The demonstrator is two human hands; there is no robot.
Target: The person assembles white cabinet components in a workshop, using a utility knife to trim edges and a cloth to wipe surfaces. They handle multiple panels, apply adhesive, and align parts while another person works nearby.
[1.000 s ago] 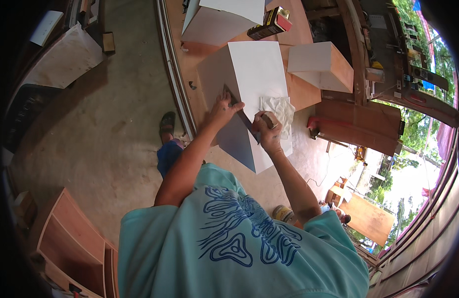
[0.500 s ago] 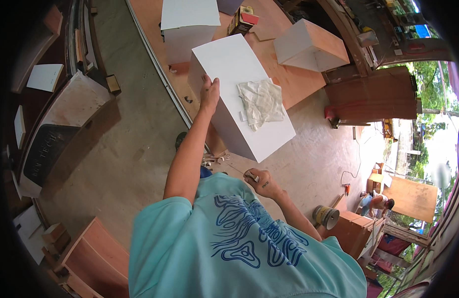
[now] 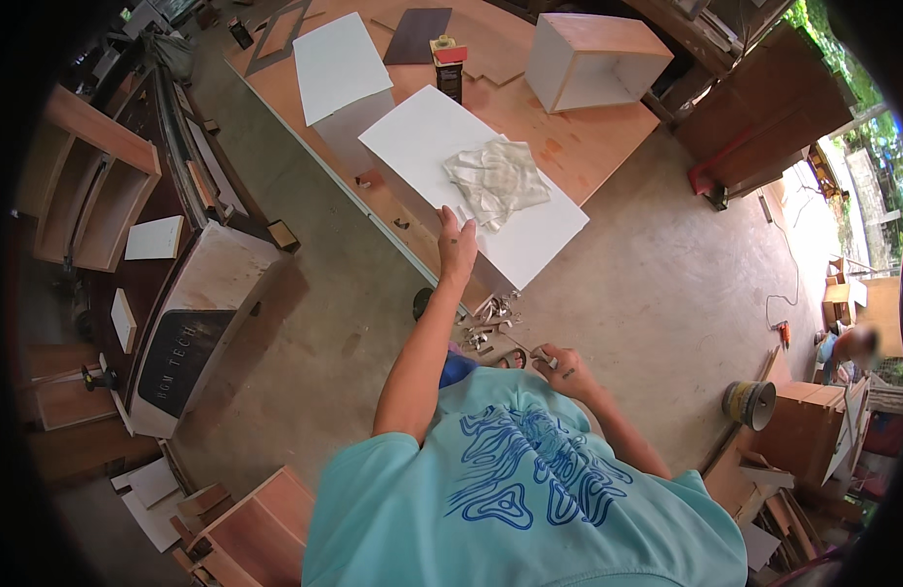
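A white box-shaped cabinet (image 3: pixel 402 122) lies at the front of the wooden worktable, with a crumpled whitish cloth (image 3: pixel 498 181) on top. My left hand (image 3: pixel 457 249) is at the cabinet's near left edge, its thumb and fingertips apart against the top. My right hand (image 3: pixel 566 374), closer to my body, is closed round the handle of a screwdriver (image 3: pixel 518 342), whose thin shaft points up and left. Several metal fittings (image 3: pixel 495 315) are heaped by the table's near corner, just beyond that shaft.
On the worktable (image 3: pixel 593 147) stand another white cabinet (image 3: pixel 339 68), an open white-and-wood box (image 3: pixel 598 59) and a dark tin (image 3: pixel 449 73). A round can (image 3: pixel 749 403) stands on the floor at right, near a crouching person (image 3: pixel 847 347). Boat-like furniture (image 3: pixel 221 284) lines the left.
My left hand has slid along the cabinet's edge toward its near end. My right hand still holds the screwdriver. The whole view has turned, bringing more of the table's far left into sight.
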